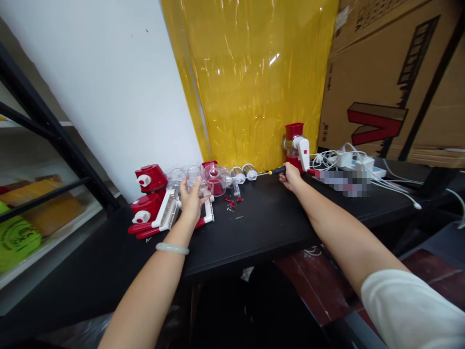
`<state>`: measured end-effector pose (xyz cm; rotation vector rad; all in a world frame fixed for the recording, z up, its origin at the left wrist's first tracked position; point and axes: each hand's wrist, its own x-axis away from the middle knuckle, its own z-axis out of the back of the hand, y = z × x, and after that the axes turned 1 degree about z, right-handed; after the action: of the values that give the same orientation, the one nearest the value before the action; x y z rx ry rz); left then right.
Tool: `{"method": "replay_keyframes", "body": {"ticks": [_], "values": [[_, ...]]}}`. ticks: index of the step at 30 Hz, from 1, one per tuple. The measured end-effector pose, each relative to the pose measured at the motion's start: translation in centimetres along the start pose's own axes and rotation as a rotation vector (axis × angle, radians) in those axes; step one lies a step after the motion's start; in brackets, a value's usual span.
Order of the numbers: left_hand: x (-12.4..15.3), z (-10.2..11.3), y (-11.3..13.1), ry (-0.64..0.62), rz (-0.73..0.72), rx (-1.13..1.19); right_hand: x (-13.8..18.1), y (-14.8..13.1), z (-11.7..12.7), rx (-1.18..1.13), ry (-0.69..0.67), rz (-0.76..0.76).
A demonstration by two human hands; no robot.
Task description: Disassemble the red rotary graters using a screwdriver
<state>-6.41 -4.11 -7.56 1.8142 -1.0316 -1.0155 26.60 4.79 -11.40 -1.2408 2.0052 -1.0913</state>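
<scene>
My right hand (290, 178) is closed around the black and yellow handle of a screwdriver (278, 170). Its long shaft points left, and the tip is close to a clear round plastic part (214, 173) and two metal drums (250, 172); whether it touches any of them I cannot tell. My left hand (192, 198) has its fingers spread beside the clear parts, above white cranks with red handles (167, 211). Small red pieces (231, 199) and a loose screw (239, 217) lie on the black table (265, 213) between my hands.
Red housings with white knobs (150, 178) are stacked at the left. An assembled red and white rotary grater (296, 145) stands behind my right hand. White cables and plugs (343, 157) tangle at the right, before a large cardboard box (385, 72). Yellow plastic sheeting (261, 82) hangs behind.
</scene>
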Motion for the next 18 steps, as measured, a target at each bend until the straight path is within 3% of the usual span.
{"method": "replay_keyframes", "body": {"ticks": [9,18], "values": [[-0.6,0.4,-0.4,-0.017,0.021,0.041,-0.5,1.0,0.6,-0.04,-0.027,-0.155],[-0.4,0.3,-0.1,-0.004,-0.006,0.11,-0.7,0.7,1.1,-0.097,-0.005,-0.198]]}}
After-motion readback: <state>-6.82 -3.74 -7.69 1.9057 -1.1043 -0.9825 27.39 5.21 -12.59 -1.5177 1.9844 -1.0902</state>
